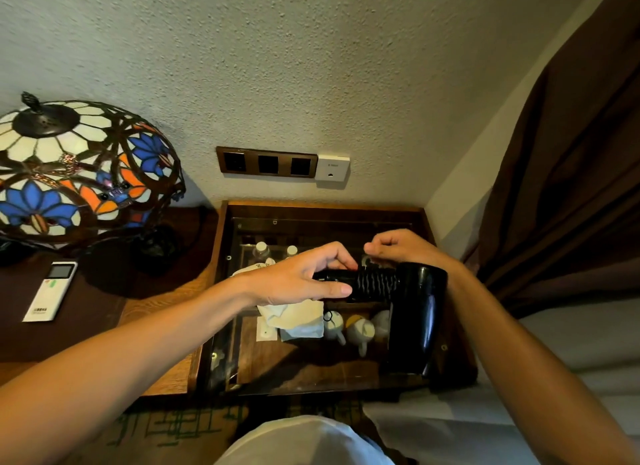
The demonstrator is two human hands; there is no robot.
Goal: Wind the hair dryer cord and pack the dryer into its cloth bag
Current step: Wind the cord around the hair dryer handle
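Observation:
A black hair dryer (417, 312) hangs over the glass-topped cabinet, barrel pointing down toward me. Its handle runs left, wrapped in coils of black cord (375, 284). My left hand (304, 277) grips the end of the handle, thumb below and fingers above. My right hand (401, 248) pinches the cord's plug end just above the coils. A white cloth bag (298, 321) lies crumpled on the glass under my left hand.
The glass top (311, 364) covers a wooden case with bottles (261, 251) and white cups (360, 329) inside. A stained-glass lamp (79, 174) and a white remote (50, 291) stand on the table at left. Wall sockets (266, 163) sit behind. A brown curtain (568, 187) hangs right, above white bedding.

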